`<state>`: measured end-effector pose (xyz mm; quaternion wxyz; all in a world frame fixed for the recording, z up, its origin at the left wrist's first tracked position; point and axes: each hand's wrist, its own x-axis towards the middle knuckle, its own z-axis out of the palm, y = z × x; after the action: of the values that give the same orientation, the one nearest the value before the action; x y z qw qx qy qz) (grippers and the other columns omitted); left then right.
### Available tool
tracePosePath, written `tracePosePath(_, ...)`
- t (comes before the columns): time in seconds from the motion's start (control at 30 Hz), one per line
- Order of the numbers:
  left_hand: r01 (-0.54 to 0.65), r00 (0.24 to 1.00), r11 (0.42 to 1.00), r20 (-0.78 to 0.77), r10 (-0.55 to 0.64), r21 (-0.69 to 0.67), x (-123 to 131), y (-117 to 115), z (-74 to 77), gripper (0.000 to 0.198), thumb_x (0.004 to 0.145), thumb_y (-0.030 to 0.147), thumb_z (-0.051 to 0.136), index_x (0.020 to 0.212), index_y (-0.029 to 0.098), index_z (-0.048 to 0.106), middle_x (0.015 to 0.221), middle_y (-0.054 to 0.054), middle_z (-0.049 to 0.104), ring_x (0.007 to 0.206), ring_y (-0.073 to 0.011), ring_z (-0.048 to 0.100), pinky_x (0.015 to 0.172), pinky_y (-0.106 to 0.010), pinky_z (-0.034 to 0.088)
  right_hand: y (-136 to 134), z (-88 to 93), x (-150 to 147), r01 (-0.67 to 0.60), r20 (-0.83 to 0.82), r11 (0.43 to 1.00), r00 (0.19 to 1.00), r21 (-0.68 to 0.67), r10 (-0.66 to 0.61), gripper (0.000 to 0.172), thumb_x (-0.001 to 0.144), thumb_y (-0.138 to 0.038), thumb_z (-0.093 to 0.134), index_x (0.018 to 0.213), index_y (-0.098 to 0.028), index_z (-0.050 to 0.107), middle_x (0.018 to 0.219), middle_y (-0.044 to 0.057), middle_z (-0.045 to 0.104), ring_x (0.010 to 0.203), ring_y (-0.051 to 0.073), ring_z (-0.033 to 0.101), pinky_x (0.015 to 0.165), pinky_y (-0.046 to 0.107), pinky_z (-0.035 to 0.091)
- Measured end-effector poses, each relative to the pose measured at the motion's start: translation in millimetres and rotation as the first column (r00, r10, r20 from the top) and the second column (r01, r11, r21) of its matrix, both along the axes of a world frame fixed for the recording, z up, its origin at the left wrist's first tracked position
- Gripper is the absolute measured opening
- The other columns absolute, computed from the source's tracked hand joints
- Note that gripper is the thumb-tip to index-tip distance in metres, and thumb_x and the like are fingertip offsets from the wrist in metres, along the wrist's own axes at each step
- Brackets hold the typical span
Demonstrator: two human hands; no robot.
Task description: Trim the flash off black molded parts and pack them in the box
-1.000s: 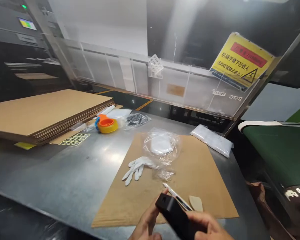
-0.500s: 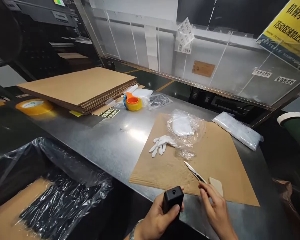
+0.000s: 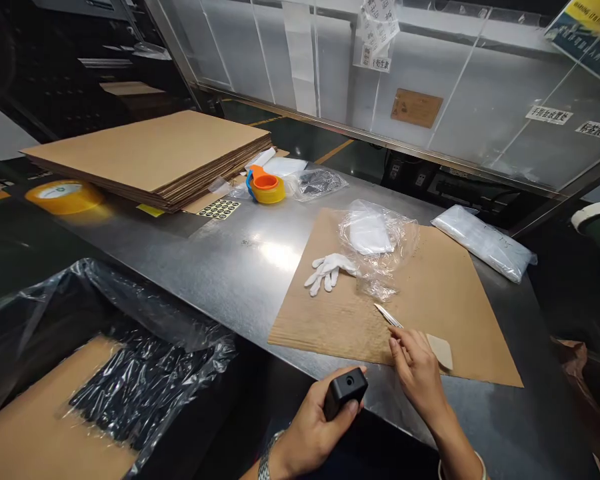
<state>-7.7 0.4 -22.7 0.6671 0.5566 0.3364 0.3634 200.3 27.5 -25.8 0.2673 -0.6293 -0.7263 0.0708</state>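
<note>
In my left hand [image 3: 313, 423], near the table's front edge, is a black box-shaped piece [image 3: 349, 387] with a round hole in its end face. The fingers and thumb wrap around its sides. My right hand [image 3: 416, 370] is curled over the handle of a utility knife [image 3: 387, 315]. Its silver blade lies on the cardboard sheet [image 3: 460, 320] and points away to the left, while the fingers cover the rest. A small beige rounded pad [image 3: 441, 352] lies just right of that hand. Beyond the knife is a white glove [image 3: 330, 272].
Crumpled clear plastic [image 3: 373, 230] with white contents lies behind the glove. A stack of cardboard [image 3: 155, 150], tape roll [image 3: 63, 197] and orange tape dispenser [image 3: 266, 183] stand at back left. A plastic-lined bin [image 3: 165, 400] holds black wrapped items. A clear packet [image 3: 485, 243] lies right.
My right hand has slid forward and left along the knife, covering more of its handle. The black piece remains in my left hand. The view has tilted downward slightly.
</note>
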Motion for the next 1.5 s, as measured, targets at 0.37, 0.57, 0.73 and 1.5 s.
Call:
tracePosePath(0.37, -0.046, 0.991, 0.971, -0.109, 0.073, 0.233, -3.6, -5.7, -7.1, 0.036, 0.084, 0.020, 0.051, 0.120, 0.018, 0.051, 0.082, -0.005, 0.061, 0.075, -0.0151, 0.057, 0.073, -0.028, 0.046, 1.5, -30.0, 43.7, 0.392, 0.280, 0.919, 0.878, 0.046, -0.388, 0.032, 0.088, -0.032, 0.040, 0.108, -0.016, 0.060, 0.101, 0.019, 0.055, 0.089, 0.032, 0.046, 0.072, 0.048, 0.039)
tracePosePath(0.57, -0.031, 0.981, 0.920, -0.162, 0.102, 0.391, -5.6, -3.2, -7.0, 0.047, 0.078, 0.008, 0.051, 0.123, 0.022, 0.049, 0.081, -0.003, 0.058, 0.072, -0.0148, 0.054, 0.068, -0.028, 0.046, -3.4, -38.8, 86.5, 0.400, 0.254, 0.916, 0.890, -0.039, -0.378, 0.041, 0.084, -0.043, 0.043, 0.107, -0.013, 0.059, 0.089, 0.016, 0.053, 0.087, 0.031, 0.047, 0.074, 0.047, 0.040)
tracePosePath(0.73, -0.041, 0.981, 0.911, -0.157, 0.115, 0.410, -4.0, -2.8, -3.9, 0.048, 0.079, 0.008, 0.051, 0.124, 0.022, 0.048, 0.085, -0.004, 0.058, 0.075, -0.0156, 0.055, 0.070, -0.028, 0.047, -5.1, -41.4, 105.8, 0.310, 0.120, 0.949, 0.946, -0.057, -0.302, 0.038, 0.083, -0.048, 0.043, 0.096, -0.018, 0.062, 0.091, 0.012, 0.057, 0.089, 0.027, 0.051, 0.081, 0.044, 0.042)
tracePosePath(1.5, 0.069, 0.968, 0.921, -0.248, 0.031, 0.384, 6.7, -8.7, -2.5, 0.007, 0.078, 0.020, 0.052, 0.081, 0.016, 0.058, 0.072, -0.006, 0.059, 0.066, -0.0174, 0.053, 0.063, -0.028, 0.041, -54.1, 49.5, -35.4, -0.493, -0.335, 0.853, 0.785, 0.171, 0.521, 0.045, 0.084, -0.015, 0.049, 0.129, -0.017, 0.045, 0.099, 0.011, 0.053, 0.091, 0.022, 0.049, 0.075, 0.039, 0.048)
